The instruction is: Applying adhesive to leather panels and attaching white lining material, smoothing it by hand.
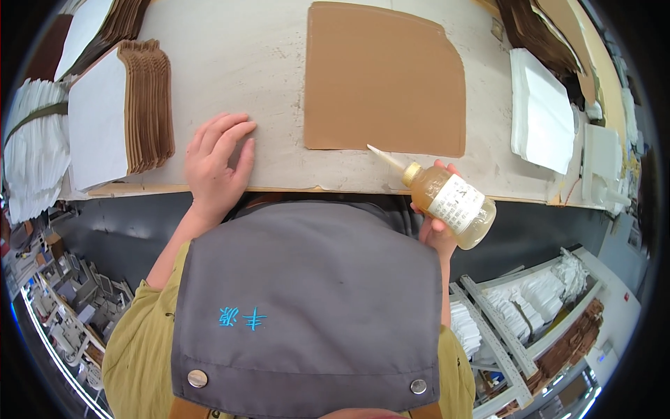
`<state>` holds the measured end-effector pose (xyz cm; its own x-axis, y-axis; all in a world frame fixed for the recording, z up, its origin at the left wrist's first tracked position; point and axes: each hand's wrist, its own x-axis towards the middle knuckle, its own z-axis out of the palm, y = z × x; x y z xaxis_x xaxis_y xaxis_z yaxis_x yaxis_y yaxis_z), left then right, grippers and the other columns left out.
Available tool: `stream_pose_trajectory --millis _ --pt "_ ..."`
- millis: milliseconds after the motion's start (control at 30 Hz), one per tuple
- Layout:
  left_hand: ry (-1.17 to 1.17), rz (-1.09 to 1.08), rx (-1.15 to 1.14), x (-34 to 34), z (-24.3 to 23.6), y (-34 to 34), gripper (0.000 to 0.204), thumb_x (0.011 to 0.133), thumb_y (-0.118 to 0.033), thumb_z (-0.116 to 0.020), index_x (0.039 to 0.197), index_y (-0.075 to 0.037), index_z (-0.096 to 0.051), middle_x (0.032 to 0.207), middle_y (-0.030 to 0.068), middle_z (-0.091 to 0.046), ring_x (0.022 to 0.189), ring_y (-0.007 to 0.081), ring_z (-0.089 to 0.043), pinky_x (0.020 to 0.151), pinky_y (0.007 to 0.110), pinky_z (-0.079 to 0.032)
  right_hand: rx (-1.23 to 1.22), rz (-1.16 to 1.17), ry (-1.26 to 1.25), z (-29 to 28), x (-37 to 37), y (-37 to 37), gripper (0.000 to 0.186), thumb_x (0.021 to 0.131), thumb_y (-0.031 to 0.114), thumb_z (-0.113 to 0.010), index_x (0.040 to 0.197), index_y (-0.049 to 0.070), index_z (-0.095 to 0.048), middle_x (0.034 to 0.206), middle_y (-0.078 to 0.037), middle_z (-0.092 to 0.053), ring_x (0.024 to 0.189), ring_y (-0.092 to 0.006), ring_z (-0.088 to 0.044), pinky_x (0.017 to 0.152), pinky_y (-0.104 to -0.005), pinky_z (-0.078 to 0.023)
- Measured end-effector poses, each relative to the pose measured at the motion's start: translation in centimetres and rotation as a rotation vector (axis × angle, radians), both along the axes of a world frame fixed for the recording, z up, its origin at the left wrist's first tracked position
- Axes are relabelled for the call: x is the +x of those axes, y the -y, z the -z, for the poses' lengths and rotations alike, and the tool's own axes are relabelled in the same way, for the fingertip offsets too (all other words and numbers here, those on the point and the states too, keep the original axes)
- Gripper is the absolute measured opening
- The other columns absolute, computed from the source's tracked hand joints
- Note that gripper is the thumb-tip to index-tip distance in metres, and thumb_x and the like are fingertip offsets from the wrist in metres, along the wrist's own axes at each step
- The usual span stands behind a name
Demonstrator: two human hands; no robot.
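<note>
My right hand (440, 234) is wrapped round a glue bottle (424, 186), clear plastic with amber liquid, a yellow collar and a white label. The bottle is tilted, and its long thin nozzle points up and left to the near edge of a flat brown sheet (384, 84). That sheet lies on the worktable (272, 66) and has a rounded far right corner. My left hand (220, 157) rests on the table near its front edge, fingers loosely bent and apart, holding nothing. It lies between the brown sheet and a stack of brown pieces.
At left stands the stack of brown pieces (150, 108) with a white face, beside a strapped white bundle (35, 146). On the right are folded white sheets (541, 108) and more brown pieces (537, 35). A rack (499, 342) with white bundles stands below right.
</note>
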<state>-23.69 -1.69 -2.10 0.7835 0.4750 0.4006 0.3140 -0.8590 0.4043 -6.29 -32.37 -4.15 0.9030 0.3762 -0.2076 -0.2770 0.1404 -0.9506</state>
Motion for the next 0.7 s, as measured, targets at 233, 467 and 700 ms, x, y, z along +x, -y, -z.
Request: stream_pose_trajectory --millis 233,467,700 --pt "-0.014 -0.004 -0.006 -0.3 -0.1 0.2 0.022 0.082 -0.007 -0.073 0.104 -0.012 -0.072 0.113 0.0012 -0.071 0.111 0.0276 -0.065 0.091 0.038 -0.05 -0.036 -0.298 0.132 0.5 -0.1 -1.8 0.119 0.057 0.053 -0.097 0.148 0.0 -0.041 0.147 -0.017 -0.052 0.137 -0.0262 -0.049 0.112 -0.0403 -0.044" --pt "-0.044 -0.002 -0.023 -0.5 -0.2 0.2 0.024 0.083 -0.007 -0.073 0.106 -0.011 -0.072 0.115 0.0029 -0.071 0.114 0.0293 -0.064 0.094 0.039 -0.05 0.017 -0.526 0.393 0.2 0.0 -4.3 0.116 0.055 0.035 -0.102 0.148 -0.003 -0.044 0.148 -0.012 -0.053 0.132 -0.0235 -0.053 0.106 -0.0371 -0.048" --pt "-0.048 0.002 -0.036 -0.6 -0.1 0.1 0.024 0.083 -0.007 -0.073 0.107 -0.011 -0.072 0.116 0.0029 -0.071 0.115 0.0291 -0.064 0.094 0.039 -0.049 -0.258 -0.487 0.556 -3.8 -1.3 -4.7 0.098 0.06 0.041 -0.097 0.138 -0.002 -0.056 0.135 -0.006 -0.066 0.1 -0.0147 -0.068 0.078 -0.0259 -0.058"
